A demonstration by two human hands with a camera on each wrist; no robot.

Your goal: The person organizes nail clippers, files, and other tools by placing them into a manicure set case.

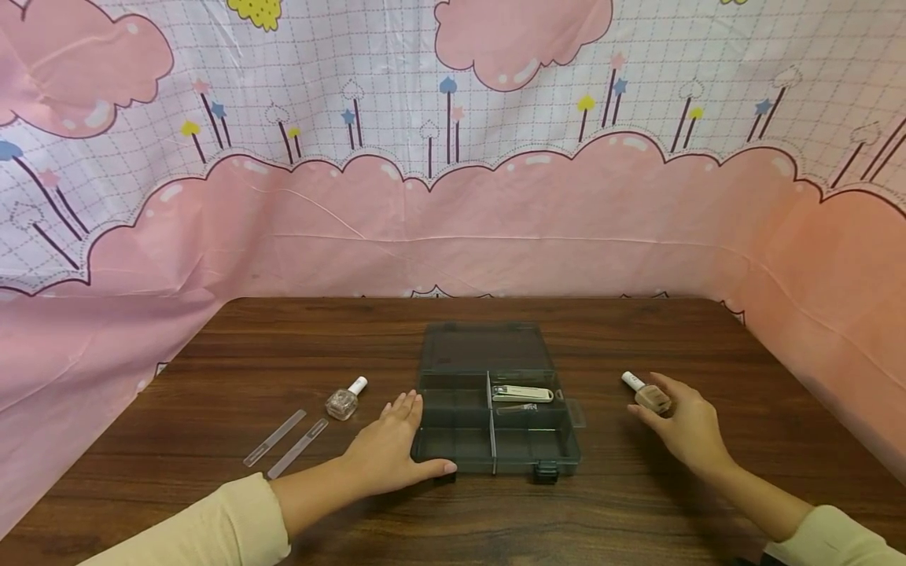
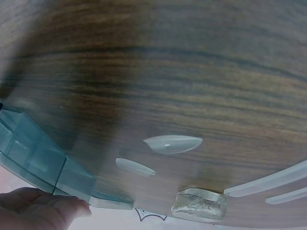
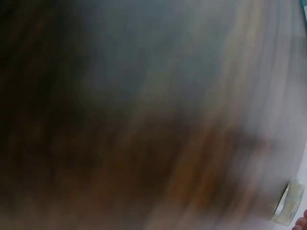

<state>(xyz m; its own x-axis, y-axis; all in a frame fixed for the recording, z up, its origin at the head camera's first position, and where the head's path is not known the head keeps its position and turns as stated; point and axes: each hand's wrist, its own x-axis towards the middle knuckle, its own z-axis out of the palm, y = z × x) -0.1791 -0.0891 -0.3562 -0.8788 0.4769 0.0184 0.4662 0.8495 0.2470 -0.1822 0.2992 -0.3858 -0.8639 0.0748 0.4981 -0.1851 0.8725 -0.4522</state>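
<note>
My left hand (image 1: 385, 448) rests along the left side of a clear grey divided box (image 1: 460, 464), fingers straight and thumb at its front edge. The box's lid (image 1: 484, 346) lies back. A nail clipper (image 1: 531, 395) lies in the rear right compartment. On the right, my right hand (image 1: 690, 428) has thumb and fingers spread around a nail polish bottle (image 1: 653, 399), whose white cap points back left. In the right wrist view the same bottle (image 3: 289, 203) shows just beyond the fingertips (image 3: 301, 223); most of that view is blurred.
Left of the box lies a glitter nail polish bottle (image 1: 343, 404) with a white cap. Two clear plastic strips (image 1: 297, 448) lie beside it. The left wrist view also shows a pale pointed piece (image 2: 173, 144) on the wood tabletop (image 1: 340, 330). A patterned cloth (image 1: 495, 204) hangs behind.
</note>
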